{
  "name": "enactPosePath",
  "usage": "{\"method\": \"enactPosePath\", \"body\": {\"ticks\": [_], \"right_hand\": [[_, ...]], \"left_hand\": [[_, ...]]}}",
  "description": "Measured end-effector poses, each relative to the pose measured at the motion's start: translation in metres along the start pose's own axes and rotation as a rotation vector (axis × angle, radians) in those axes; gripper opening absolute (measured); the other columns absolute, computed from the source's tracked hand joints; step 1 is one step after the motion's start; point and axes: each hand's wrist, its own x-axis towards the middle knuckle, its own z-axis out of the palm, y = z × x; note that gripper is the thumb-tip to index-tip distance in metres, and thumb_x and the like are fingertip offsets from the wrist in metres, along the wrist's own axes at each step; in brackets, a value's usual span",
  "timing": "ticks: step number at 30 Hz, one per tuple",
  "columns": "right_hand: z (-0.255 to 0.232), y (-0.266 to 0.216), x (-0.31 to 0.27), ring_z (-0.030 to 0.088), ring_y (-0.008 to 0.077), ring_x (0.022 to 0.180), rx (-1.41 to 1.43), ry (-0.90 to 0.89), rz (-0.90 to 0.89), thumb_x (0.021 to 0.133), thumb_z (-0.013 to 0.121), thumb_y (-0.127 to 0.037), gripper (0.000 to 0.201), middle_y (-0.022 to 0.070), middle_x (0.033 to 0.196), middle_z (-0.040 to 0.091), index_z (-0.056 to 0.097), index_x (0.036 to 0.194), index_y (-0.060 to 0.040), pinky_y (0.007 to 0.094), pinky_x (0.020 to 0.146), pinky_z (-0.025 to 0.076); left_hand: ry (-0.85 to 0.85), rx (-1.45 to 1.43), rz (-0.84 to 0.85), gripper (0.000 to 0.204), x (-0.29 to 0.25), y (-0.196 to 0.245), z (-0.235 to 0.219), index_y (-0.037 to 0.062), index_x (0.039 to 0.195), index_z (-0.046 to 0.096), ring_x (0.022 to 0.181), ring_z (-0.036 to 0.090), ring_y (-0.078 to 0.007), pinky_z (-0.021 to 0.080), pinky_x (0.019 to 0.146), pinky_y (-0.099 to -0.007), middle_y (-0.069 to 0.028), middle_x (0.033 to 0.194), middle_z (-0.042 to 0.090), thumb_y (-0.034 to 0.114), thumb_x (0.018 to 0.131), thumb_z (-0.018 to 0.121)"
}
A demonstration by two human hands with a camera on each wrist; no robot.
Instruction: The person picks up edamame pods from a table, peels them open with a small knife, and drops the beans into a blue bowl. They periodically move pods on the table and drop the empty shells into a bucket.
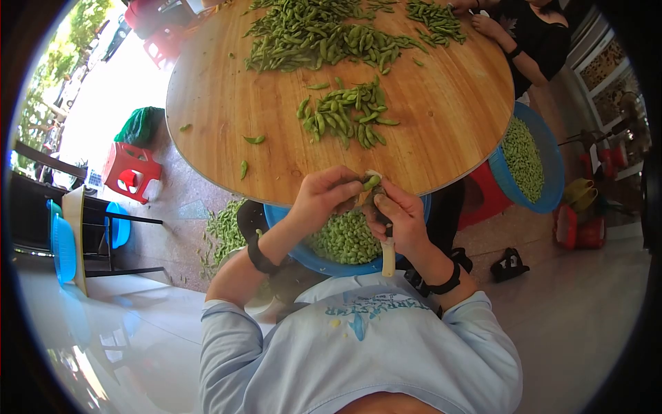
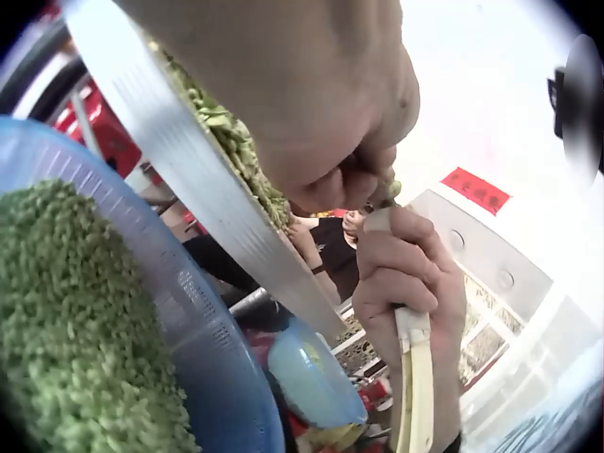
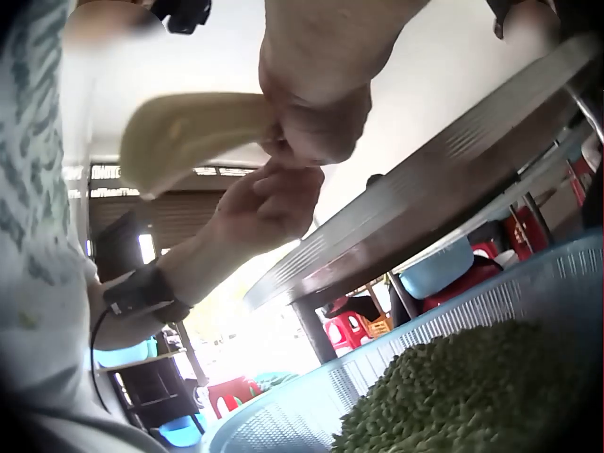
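Over the near edge of the round wooden table (image 1: 276, 148), my left hand (image 1: 318, 200) pinches a green bean pod (image 1: 372, 182) between thumb and fingers. Close beside it, my right hand (image 1: 405, 219) grips a tool with a long cream handle (image 1: 388, 259), which points down toward my body; its working end is hidden by the fingers. In the left wrist view the handle (image 2: 418, 382) shows a slot along its length. Both hands meet at the pod, fingertips close together. Below them a blue basket (image 1: 300, 257) holds shelled green beans (image 1: 345, 238).
A small heap of pods (image 1: 348, 114) lies mid-table, with a larger pile (image 1: 310, 38) behind it. Another person's hand (image 1: 488, 26) is at the far right. A second blue basket (image 1: 552, 165) of beans stands right; empty pods (image 1: 224, 231) cover the floor left, near a red stool (image 1: 133, 169).
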Motion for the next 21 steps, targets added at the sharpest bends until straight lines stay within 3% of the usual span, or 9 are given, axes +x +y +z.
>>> {"method": "enactPosePath", "body": {"ticks": [2,5,9,11,12,14,18,20,21], "right_hand": [[-0.002,-0.007,0.003,0.041,0.0082,0.049,0.312,-0.059,0.19,0.096,0.043,-0.011,0.033,0.0075,0.072,0.052,0.047,0.128,-0.0009,0.0194,0.04,0.035],[-0.01,-0.009,0.002,0.042,0.0086,0.05,0.429,-0.215,0.247,0.096,0.044,-0.012,0.031,0.0078,0.075,0.052,0.049,0.125,-0.0018,0.0196,0.04,0.035],[-0.007,-0.01,0.003,0.042,0.0086,0.05,0.449,-0.058,0.281,0.096,0.046,-0.014,0.027,0.0077,0.076,0.052,0.052,0.121,-0.0035,0.0196,0.04,0.036],[-0.007,-0.008,0.003,0.042,0.0084,0.051,0.468,-0.019,0.295,0.097,0.046,-0.016,0.025,0.0073,0.077,0.052,0.053,0.118,-0.0059,0.0198,0.039,0.036],[-0.007,-0.007,0.002,0.042,0.0084,0.051,0.469,-0.019,0.298,0.097,0.046,-0.016,0.025,0.0073,0.077,0.052,0.053,0.118,-0.0059,0.0198,0.039,0.036],[-0.006,-0.006,0.002,0.042,0.0083,0.051,0.451,-0.037,0.324,0.096,0.047,-0.016,0.023,0.0072,0.076,0.051,0.054,0.116,-0.0069,0.0199,0.039,0.035],[-0.006,0.0,0.003,0.043,0.0085,0.051,0.479,-0.046,0.299,0.096,0.047,-0.015,0.022,0.0079,0.076,0.051,0.055,0.115,-0.0078,0.0196,0.039,0.035],[-0.007,0.004,0.002,0.043,0.0084,0.051,0.435,-0.012,0.245,0.096,0.046,-0.013,0.023,0.0079,0.076,0.053,0.054,0.115,-0.0047,0.0199,0.039,0.035],[-0.009,0.005,0.0,0.043,0.0084,0.051,0.436,-0.009,0.246,0.096,0.046,-0.013,0.023,0.0079,0.076,0.053,0.054,0.115,-0.0047,0.0199,0.039,0.035]], "left_hand": [[-0.12,-0.475,-0.243,0.013,0.006,-0.003,-0.01,0.0016,0.095,0.061,0.056,0.05,-0.0069,0.036,0.045,-0.0205,-0.0017,0.072,0.057,0.014,0.09,0.06],[-0.342,-0.776,-0.299,0.013,0.001,-0.012,-0.012,0.0022,0.092,0.059,0.055,0.05,-0.0092,0.034,0.041,-0.0205,-0.0045,0.072,0.057,0.015,0.091,0.058],[-0.029,-0.37,-0.311,0.013,0.0,0.003,-0.003,0.0014,0.093,0.06,0.054,0.053,-0.0118,0.038,0.043,-0.0253,-0.0049,0.071,0.058,0.013,0.089,0.061],[-0.027,0.573,0.365,0.015,-0.001,0.005,-0.003,-0.0004,0.095,0.059,0.058,0.056,-0.0129,0.044,0.049,-0.0289,-0.0032,0.07,0.056,0.01,0.086,0.064],[-0.025,0.572,0.362,0.015,-0.003,0.008,-0.003,-0.0004,0.095,0.059,0.058,0.056,-0.0129,0.044,0.049,-0.0289,-0.0032,0.07,0.056,0.01,0.086,0.064],[-0.011,1.079,0.661,0.021,-0.005,0.015,-0.004,-0.0014,0.099,0.06,0.059,0.056,-0.012,0.046,0.054,-0.0313,-0.0017,0.071,0.056,0.009,0.082,0.068],[-0.004,1.048,0.616,0.017,-0.009,0.017,0.002,-0.0013,0.097,0.062,0.057,0.051,-0.0093,0.044,0.052,-0.0282,-0.0008,0.068,0.056,0.011,0.086,0.065],[0.069,0.37,0.063,0.014,-0.011,0.016,0.008,-0.0025,0.089,0.061,0.051,0.048,-0.0168,0.043,0.051,-0.0294,-0.0119,0.063,0.055,0.011,0.088,0.059],[0.067,0.369,0.06,0.014,-0.011,0.014,0.008,-0.0025,0.089,0.061,0.051,0.048,-0.0168,0.043,0.051,-0.0294,-0.0119,0.063,0.055,0.011,0.088,0.059]]}}
